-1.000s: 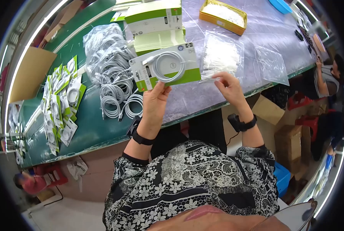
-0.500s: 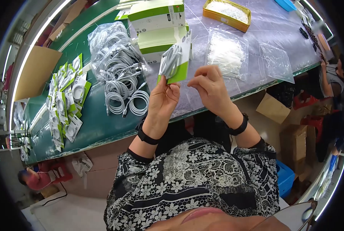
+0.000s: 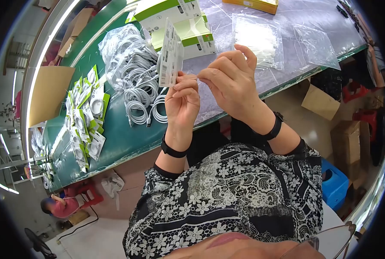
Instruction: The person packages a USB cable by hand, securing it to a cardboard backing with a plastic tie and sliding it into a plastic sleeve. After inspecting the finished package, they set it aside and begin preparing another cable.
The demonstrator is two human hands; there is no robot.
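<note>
White card (image 3: 170,54) above left hand's (image 3: 183,101) fingertips

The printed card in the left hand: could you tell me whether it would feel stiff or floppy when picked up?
Probably fairly stiff: the card shows no sag though the left hand grips only its lower corner. Likely light, since fingertips alone carry it. It looks thin, so a hard push might crease it.
</note>
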